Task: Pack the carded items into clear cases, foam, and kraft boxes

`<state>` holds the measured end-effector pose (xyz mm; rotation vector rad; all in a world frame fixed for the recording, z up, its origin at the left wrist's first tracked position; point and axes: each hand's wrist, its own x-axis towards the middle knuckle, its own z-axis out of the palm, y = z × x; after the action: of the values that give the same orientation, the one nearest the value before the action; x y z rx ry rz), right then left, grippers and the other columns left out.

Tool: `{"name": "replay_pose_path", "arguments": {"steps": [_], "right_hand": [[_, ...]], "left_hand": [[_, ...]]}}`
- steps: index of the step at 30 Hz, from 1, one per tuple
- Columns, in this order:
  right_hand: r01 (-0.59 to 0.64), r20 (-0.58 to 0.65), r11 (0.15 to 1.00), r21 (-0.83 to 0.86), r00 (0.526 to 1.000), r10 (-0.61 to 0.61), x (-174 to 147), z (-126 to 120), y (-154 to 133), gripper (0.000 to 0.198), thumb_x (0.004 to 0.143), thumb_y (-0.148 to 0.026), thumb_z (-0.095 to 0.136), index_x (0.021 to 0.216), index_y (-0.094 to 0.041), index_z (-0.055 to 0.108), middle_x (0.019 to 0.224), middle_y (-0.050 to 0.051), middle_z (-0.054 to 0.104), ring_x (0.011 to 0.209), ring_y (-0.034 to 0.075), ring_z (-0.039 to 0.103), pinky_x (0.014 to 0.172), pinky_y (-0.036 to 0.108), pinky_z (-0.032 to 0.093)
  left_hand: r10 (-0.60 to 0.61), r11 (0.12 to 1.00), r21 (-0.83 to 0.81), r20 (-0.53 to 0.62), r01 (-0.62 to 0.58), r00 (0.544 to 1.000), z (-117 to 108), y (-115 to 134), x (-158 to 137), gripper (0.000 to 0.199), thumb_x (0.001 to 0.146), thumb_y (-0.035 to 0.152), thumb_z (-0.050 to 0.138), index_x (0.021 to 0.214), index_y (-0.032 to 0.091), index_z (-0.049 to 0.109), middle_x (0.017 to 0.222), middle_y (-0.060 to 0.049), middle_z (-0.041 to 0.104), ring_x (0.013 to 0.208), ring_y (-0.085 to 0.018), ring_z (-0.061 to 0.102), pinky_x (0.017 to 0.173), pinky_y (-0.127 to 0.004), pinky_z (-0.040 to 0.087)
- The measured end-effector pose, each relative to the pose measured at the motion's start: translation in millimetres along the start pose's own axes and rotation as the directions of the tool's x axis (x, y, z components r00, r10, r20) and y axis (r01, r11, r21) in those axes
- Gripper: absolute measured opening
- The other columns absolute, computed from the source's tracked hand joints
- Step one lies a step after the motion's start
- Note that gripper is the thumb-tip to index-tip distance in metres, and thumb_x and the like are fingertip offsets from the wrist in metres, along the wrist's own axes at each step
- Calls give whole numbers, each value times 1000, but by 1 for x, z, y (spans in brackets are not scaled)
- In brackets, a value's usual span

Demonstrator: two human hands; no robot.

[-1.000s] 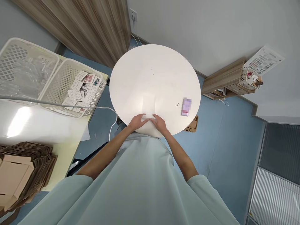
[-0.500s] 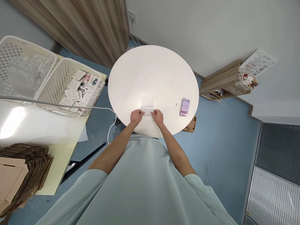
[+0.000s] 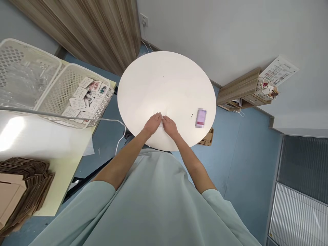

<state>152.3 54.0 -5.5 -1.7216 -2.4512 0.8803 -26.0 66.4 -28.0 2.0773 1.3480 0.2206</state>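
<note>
You had both hands over the near part of a round white surface (image 3: pixel 166 75), just in front of your body. Your left hand (image 3: pixel 153 123) lay palm down, fingers nearly straight and held together, slanting inward. Your right hand (image 3: pixel 169 126) mirrored it, fingertips close beside those of the left. Thumbs hard to make out; could not tell whether either hand pinched anything or only pressed.

Under and between your fingers: a thin white rectangular sheet (image 3: pixel 164 111), flat on the surface near its front edge, mostly covered by your hands. White on white, edges faint; material could not be told.

To the right, well apart from your right hand, a purple and pink rectangular item (image 3: pixel 201 118) lay near the rim, blurred into blocks. A small dark mark showed on the surface just left of it.

On your left, a pale yellow rectangular surface (image 3: pixel 58 171) bore a white perforated plastic basket (image 3: pixel 61 85) with small printed cards (image 3: pixel 80 93) heaped in it. Beside that basket, a second one, also white and perforated (image 3: pixel 11 51), held transparent plastic material (image 3: pixel 25 80). Nearer you, flattened brown cardboard boxes (image 3: pixel 30 184) stood stacked. A white cable (image 3: pixel 110 119) ran across in front of the baskets.
</note>
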Motion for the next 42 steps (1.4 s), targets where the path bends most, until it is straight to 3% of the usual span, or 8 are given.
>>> {"name": "replay_pose_path", "arguments": {"steps": [5, 10, 15, 23, 31, 34, 38, 42], "right_hand": [[31, 31, 999, -16, 999, -30, -34, 16, 1, 54, 108, -21, 55, 162, -18, 51, 178, 14, 39, 169, 27, 31, 131, 46, 43], [62, 61, 998, -19, 996, -61, -79, 36, -8, 50, 110, -24, 56, 159, -16, 54, 176, 18, 40, 167, 30, 35, 130, 50, 43], [84, 64, 995, 45, 994, -87, -101, 37, -8, 51, 108, -31, 63, 158, -20, 58, 174, 16, 45, 165, 29, 41, 129, 50, 45], [-65, 119, 960, 274, 992, 33, -75, 6, 5, 45, 104, -43, 72, 147, -30, 71, 157, 5, 67, 141, 25, 68, 117, 42, 58], [-165, 157, 866, 473, 982, 101, -55, -11, 17, 39, 107, -51, 63, 132, -26, 79, 133, 4, 80, 118, 23, 76, 107, 37, 59], [-178, 83, 869, 463, 984, 157, -43, -9, 21, 38, 108, -50, 60, 130, -25, 80, 130, 6, 81, 112, 22, 76, 103, 36, 59], [-240, 26, 915, 326, 969, 245, -24, -3, 18, 40, 106, -39, 63, 141, -24, 74, 135, 10, 76, 112, 23, 74, 104, 38, 60], [-271, -27, 948, 167, 960, 279, -10, 4, 9, 52, 101, -27, 68, 152, -21, 64, 147, 15, 65, 135, 30, 62, 109, 43, 58]], "left_hand": [[74, 997, -22, 78, -73, 994, 11, -1, -30, 62, 98, 12, 42, 158, 9, 56, 165, -23, 54, 160, -33, 46, 135, -56, 34], [118, 992, -66, 97, -112, 988, 22, 6, -78, 63, 99, 36, 57, 158, 13, 57, 168, -22, 51, 161, -36, 44, 136, -55, 32], [100, 994, -66, 180, -90, 979, 25, 6, -98, 67, 95, 37, 64, 158, 16, 56, 170, -18, 51, 160, -32, 46, 135, -49, 34], [-93, 983, -141, 160, 116, 983, 10, -4, -80, 57, 97, 51, 66, 145, 20, 69, 158, -12, 65, 147, -33, 61, 124, -44, 48], [-318, 917, -206, 139, 342, 938, -1, 2, -55, 46, 93, 56, 71, 126, 24, 80, 125, -10, 82, 120, -37, 74, 103, -44, 59], [-419, 880, -168, 172, 445, 892, -2, 6, -44, 41, 94, 57, 70, 109, 21, 81, 107, -14, 82, 107, -38, 76, 90, -44, 59], [-503, 839, -139, 171, 527, 847, 4, 8, -36, 35, 99, 52, 63, 99, 20, 77, 104, -16, 79, 103, -38, 75, 85, -45, 58], [-562, 802, -155, 136, 577, 816, 13, 9, -36, 32, 102, 51, 60, 104, 22, 73, 111, -16, 78, 111, -38, 72, 91, -47, 57]]}}
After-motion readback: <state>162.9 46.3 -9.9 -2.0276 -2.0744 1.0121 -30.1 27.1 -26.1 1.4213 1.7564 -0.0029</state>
